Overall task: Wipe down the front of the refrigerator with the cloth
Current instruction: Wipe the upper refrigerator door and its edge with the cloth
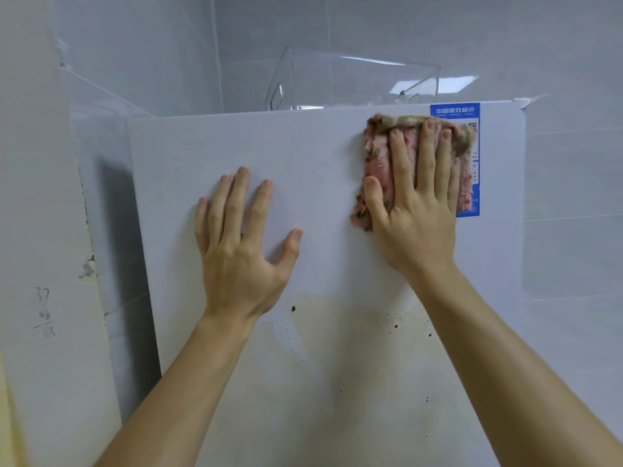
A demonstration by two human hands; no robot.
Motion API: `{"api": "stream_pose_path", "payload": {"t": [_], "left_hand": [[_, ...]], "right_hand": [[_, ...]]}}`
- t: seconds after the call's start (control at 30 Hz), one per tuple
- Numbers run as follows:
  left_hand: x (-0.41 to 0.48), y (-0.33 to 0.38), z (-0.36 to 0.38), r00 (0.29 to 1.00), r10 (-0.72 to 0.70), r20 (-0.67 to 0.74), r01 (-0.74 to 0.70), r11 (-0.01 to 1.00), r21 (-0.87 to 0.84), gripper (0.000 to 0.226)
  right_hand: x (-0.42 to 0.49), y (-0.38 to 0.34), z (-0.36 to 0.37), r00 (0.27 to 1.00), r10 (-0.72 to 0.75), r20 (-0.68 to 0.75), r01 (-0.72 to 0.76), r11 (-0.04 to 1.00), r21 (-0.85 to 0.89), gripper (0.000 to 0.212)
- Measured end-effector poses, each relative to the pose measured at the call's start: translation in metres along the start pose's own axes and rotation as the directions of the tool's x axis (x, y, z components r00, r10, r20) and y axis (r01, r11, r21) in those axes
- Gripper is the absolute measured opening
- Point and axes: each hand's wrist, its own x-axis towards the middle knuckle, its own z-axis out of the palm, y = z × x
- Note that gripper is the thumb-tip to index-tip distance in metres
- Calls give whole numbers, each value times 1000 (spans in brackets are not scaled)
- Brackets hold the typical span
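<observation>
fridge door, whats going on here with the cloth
A person is wiping the refrigerator front. The right hand presses a pink and green cloth flat against the upper right corner, partly over a blue label. The left hand rests flat on the door beside it. Brown specks and a yellowish stain lower down are not yet wiped.

Tiled corner of what looks like a household kitchen: a white refrigerator [320, 156] stands against glossy grey wall tiles [573, 45], beside a plain white wall [33, 163] with chipped plaster [88, 267] and pencilled numbers [43, 311]. A blue Chinese energy label [470, 111] sits at the door's top right corner, a clear plastic container [354, 82] rests on top of the appliance, and brown splashes [394, 323] speckle the lower door.
</observation>
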Motion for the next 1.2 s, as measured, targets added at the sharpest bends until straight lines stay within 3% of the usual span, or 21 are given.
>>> {"api": "stream_pose_path", "payload": {"t": [0.27, 0.47, 0.6, 0.73, 1.0, 1.2], "left_hand": [[0, 17, 5, 1000, -20, 6, 20, 1000, 10, 63], [1, 30, 12, 1000, -7, 2, 7, 1000, 8, 63], [0, 30, 14, 1000, -6, -16, 7, 1000, 19, 62], [1, 29, 14, 1000, -9, -15, 9, 1000, 15, 62], [0, 33, 14, 1000, -22, -9, 22, 1000, 0, 62], [0, 30, 7, 999, -27, 37, 27, 1000, -12, 63]], "right_hand": [[-87, 42, -11, 995, -78, 55, 78, 997, 0, 66], [-63, 50, -8, 994, -107, 11, 107, 994, -8, 63], [3, 59, -10, 999, -22, -47, 21, 1000, -11, 62], [38, 64, -16, 998, 57, 20, -58, 998, 39, 63], [-52, 91, -21, 990, 138, -18, -138, 990, 4, 61], [-101, 106, -29, 980, 182, 80, -184, 983, 26, 66]]}}
